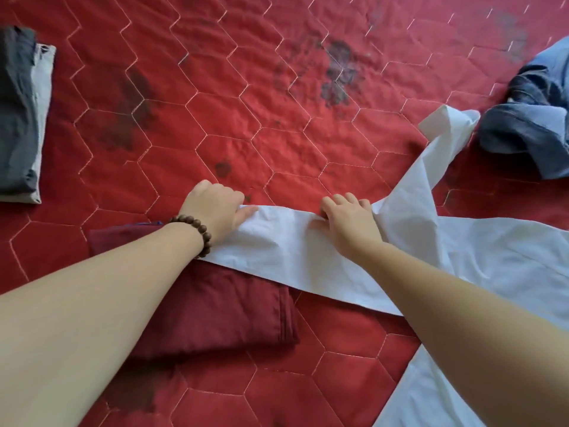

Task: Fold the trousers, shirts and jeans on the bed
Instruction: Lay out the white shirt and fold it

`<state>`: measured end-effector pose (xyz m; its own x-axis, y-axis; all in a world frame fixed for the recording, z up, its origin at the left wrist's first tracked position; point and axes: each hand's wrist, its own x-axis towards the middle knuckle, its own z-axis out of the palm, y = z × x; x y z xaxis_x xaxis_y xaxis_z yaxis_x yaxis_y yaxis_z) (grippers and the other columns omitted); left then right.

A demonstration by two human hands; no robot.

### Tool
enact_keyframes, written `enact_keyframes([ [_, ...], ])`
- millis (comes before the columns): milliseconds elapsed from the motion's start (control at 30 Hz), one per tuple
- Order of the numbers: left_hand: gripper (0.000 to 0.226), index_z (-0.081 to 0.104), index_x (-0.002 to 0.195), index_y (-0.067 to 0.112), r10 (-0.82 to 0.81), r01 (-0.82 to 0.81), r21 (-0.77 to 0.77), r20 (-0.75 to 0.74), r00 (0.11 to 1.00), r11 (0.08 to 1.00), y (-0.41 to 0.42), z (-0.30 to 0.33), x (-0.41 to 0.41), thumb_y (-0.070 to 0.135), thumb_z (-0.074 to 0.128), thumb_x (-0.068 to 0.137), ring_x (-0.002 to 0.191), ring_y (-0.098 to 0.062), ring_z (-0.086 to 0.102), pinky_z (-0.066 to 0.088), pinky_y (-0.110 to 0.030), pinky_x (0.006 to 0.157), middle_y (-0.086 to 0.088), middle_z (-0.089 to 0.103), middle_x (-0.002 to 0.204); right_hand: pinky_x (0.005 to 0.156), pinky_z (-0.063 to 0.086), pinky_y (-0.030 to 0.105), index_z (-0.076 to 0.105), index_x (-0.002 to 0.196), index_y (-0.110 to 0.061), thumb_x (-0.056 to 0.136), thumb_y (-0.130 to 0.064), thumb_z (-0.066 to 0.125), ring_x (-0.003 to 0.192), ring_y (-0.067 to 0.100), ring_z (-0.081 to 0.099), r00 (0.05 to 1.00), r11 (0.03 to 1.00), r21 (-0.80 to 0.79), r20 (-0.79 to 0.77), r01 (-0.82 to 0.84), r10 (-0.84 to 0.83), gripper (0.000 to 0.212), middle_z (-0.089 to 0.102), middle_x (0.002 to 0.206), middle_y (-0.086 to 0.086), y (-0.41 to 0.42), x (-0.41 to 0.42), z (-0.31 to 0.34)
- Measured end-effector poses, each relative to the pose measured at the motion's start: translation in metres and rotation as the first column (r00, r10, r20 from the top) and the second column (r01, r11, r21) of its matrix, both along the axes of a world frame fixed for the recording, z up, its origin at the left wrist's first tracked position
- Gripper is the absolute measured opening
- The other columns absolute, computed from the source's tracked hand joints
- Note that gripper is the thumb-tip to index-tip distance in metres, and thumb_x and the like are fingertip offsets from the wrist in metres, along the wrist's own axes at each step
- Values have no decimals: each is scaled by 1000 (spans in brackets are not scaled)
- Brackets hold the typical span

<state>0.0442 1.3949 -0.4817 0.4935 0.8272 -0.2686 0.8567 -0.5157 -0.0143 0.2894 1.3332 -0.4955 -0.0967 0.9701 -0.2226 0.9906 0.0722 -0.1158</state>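
Two folded garments already lie at the far left of the bed point(277, 103): a dark grey piece point(15, 112) stacked on a light grey one point(43, 87), set well apart from the working space, probably so that finished items stay out of the way. Nearer the person, a folded maroon garment point(221, 312) lies flat on the red quilted cover, partly under the left forearm and under the edge of the white shirt point(462, 257).

Next comes the left hand point(215, 211), with a wooden bead bracelet point(197, 232) at the wrist; its fingers are curled and pinch the end of a long white strip, which looks like a sleeve. Beside it, the right hand point(348, 223) grips the upper edge of the same strip with curled fingers. Held at two places, the sleeve lies taut and straight, which suggests it is being smoothed or lined up for a fold across the body.

Further right, the shirt's body spreads toward the near right corner, and another white part trails up toward a crumpled heap of blue jeans point(529, 127), not yet folded.
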Motion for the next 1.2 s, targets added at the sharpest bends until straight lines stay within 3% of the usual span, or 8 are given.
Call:
enact_keyframes([
  [267, 56, 37, 61, 19, 97, -102, 75, 72, 993, 992, -3, 20, -32, 66, 19, 86, 49, -18, 42, 21, -27, 46, 5, 43, 52, 62, 35, 38, 51, 98, -11, 95, -41, 53, 80, 33, 52, 975, 997, 12, -210, 71, -67, 31, 59, 83, 10, 10, -2, 20],
  [367, 43, 53, 83, 15, 153, -131, 199, -102, 983, 971, -16, 20, -32, 54, 36, 93, 74, -27, 54, 34, -34, 64, -4, 55, 77, 88, 42, 44, 57, 118, -3, 94, -29, 57, 105, 36, 50, 977, 975, 182, -196, 124, -87, 35, 56, 116, 17, -4, -14, 13],
  [500, 39, 59, 117, 5, 112, -165, 204, 249, 962, 965, -48, 12, -2, 29, 62, 86, 119, -35, 50, 36, -48, 97, -19, 55, 124, 108, 35, 53, 52, 129, 3, 92, -10, 57, 130, 39, 43, 959, 936, 316, -275, 158, -69, 40, 47, 138, 23, -45, -26, -6],
  [600, 64, 31, 147, 8, 38, -59, 78, 244, 969, 995, -74, -5, 23, 44, 33, 95, 145, -27, 19, 17, -45, 118, -14, 26, 155, 118, 11, 53, 30, 147, -3, 97, -29, 48, 147, 30, 14, 959, 956, 147, -166, 254, -230, 59, 20, 157, 17, -70, -26, -24],
  [800, 83, 2, 153, 19, 346, -348, 18, 80, 935, 937, -98, -40, 3, 69, 1, 86, 148, -26, -2, 0, -43, 119, -13, 6, 160, 112, -18, 50, 2, 153, -27, 95, -56, 15, 148, 22, -11, 952, 952, 26, -46, 305, -303, 66, -8, 161, 0, -65, -51, -39],
  [1000, 83, 7, 153, 20, 405, -407, 14, 80, 911, 913, -101, -35, 7, 68, 6, 85, 147, -33, 2, 1, -47, 119, -17, 11, 159, 118, 7, 54, 22, 151, -24, 100, -41, 33, 148, 24, 1, 973, 997, 69, -232, 33, -16, 55, 6, 160, 5, -71, -41, -22],
  [1100, 84, 13, 153, 17, 415, -418, 20, 81, 906, 908, -100, -28, 11, 66, 10, 85, 147, -32, 3, 3, -50, 118, -17, 13, 158, 118, 13, 50, 39, 145, -13, 96, -37, 44, 145, 31, 21, 947, 909, 351, -300, 226, -120, 55, 25, 155, 17, -57, -3, 1],
  [1200, 83, 18, 152, 11, 374, -383, 21, 162, 913, 924, -97, -19, 26, 62, 16, 86, 148, -28, 4, 3, -52, 118, -15, 15, 158, 114, 24, 45, 36, 144, -8, 91, -37, 56, 139, 34, 29, 729, 700, 258, -423, 666, -538, 64, 29, 151, 19, -25, 53, 23],
])
